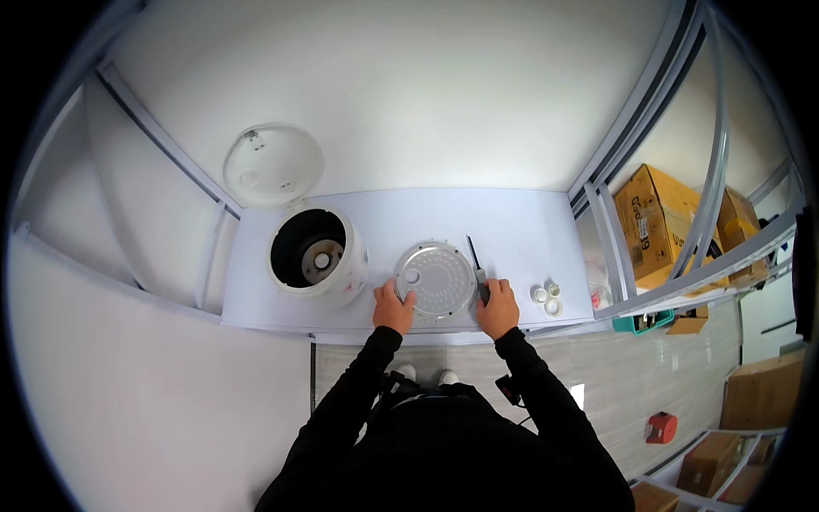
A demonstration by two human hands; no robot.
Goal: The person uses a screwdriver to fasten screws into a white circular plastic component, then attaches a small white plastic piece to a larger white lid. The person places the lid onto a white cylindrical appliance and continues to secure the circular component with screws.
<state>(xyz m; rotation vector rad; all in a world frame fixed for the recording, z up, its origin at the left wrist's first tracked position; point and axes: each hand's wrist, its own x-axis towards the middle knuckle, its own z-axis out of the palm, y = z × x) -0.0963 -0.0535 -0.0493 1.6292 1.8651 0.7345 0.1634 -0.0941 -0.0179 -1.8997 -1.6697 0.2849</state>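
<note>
A round silvery inner lid plate (444,300), with many small dimples and a round opening at its left, lies on the white table in front of me. My left hand (393,307) grips its lower left rim, with the thumb over the edge. My right hand (498,309) is closed round the dark handle of a screwdriver (480,275), just right of the plate. The screwdriver's thin black shaft points away from me. Left of the plate stands a white rice cooker (348,282) with its lid (277,166) raised. Its dark inside shows a round heating plate (321,260).
Several small white round parts (553,305) sit at the table's right. A frame with bars (618,243) borders the table there, with cardboard boxes (661,226) beyond. A green crate (644,322) and a red stool (661,427) are on the floor at right.
</note>
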